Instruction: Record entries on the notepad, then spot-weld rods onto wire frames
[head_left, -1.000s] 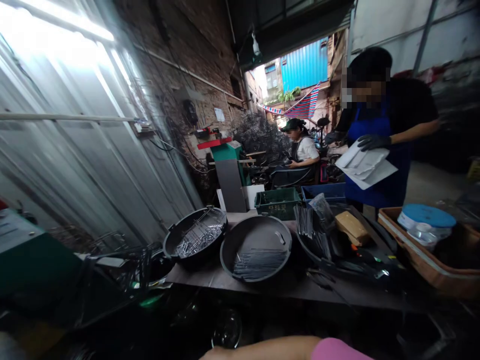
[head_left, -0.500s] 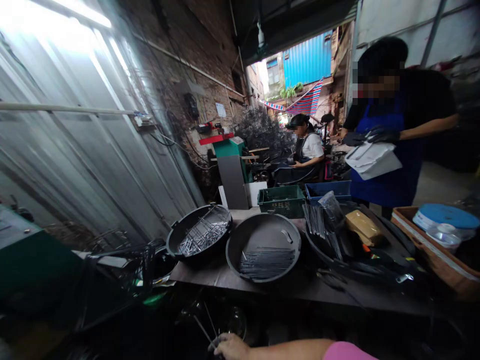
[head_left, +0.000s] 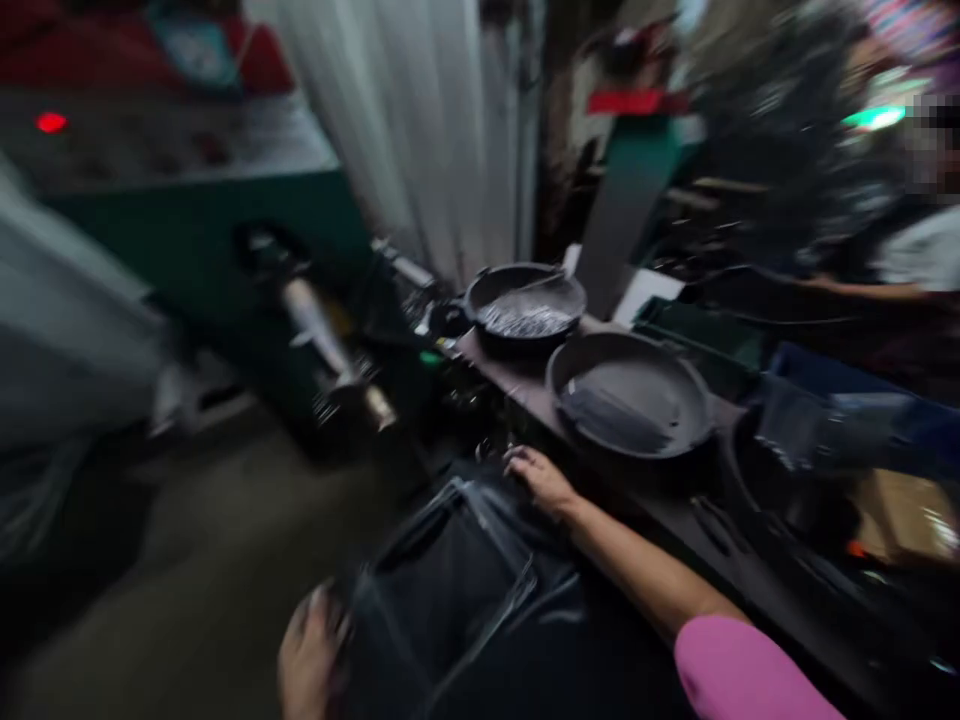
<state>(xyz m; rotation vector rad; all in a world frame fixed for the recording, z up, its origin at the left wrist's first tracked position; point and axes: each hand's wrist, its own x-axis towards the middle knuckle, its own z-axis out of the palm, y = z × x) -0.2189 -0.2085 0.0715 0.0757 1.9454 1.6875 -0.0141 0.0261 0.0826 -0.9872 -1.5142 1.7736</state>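
Note:
The view is blurred by motion. My right hand [head_left: 541, 478] reaches forward below the middle pan, its fingers bent together; a thin, faint piece shows at the fingertips, too smeared to make out. At the lower left, my left hand [head_left: 311, 650] is beside a dark, shiny sheet [head_left: 450, 590] that lies over my lap, and its fingers are smeared. Thin dark rods [head_left: 615, 415] lie in the middle round pan [head_left: 694, 400]. A smaller black pan [head_left: 480, 315] behind it holds a heap of shiny metal pieces [head_left: 529, 318].
A green machine [head_left: 202, 230] with a red light stands at the left. At right, a large dark pan [head_left: 742, 480] is near a brown package [head_left: 904, 515] and a blue crate [head_left: 847, 385]. Another person's arm [head_left: 870, 288] shows at the right edge.
The view has swung left and down, bringing my left hand and the dark sheet into sight. The standing person has left the view. Thin rods at my right hand are no longer clear.

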